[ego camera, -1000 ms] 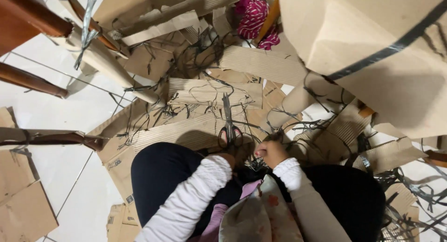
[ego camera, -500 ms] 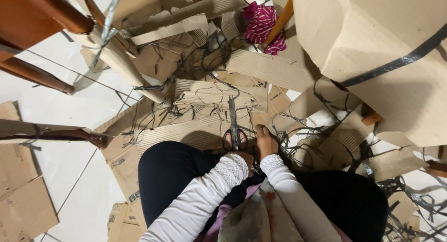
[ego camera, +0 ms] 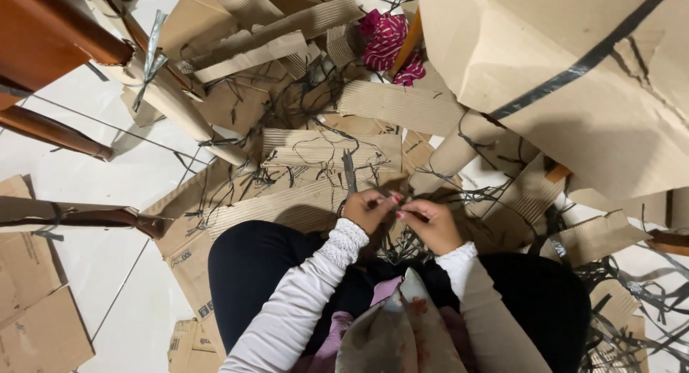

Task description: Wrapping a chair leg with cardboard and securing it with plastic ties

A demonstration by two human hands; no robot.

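Left hand curled closed around the handles of scissors, blades pointing away over the corrugated cardboard sheet on the floor. Right hand just beside, fingertips pinched on a thin dark strip (very narrow, hard to see well). Both wrists bent inward, meeting above the lap, white sleeves drawn close. Around: cardboard scraps, tangled black strips, large cardboard box at the right.

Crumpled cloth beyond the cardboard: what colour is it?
The cloth is magenta with thin pale stripes, head view.
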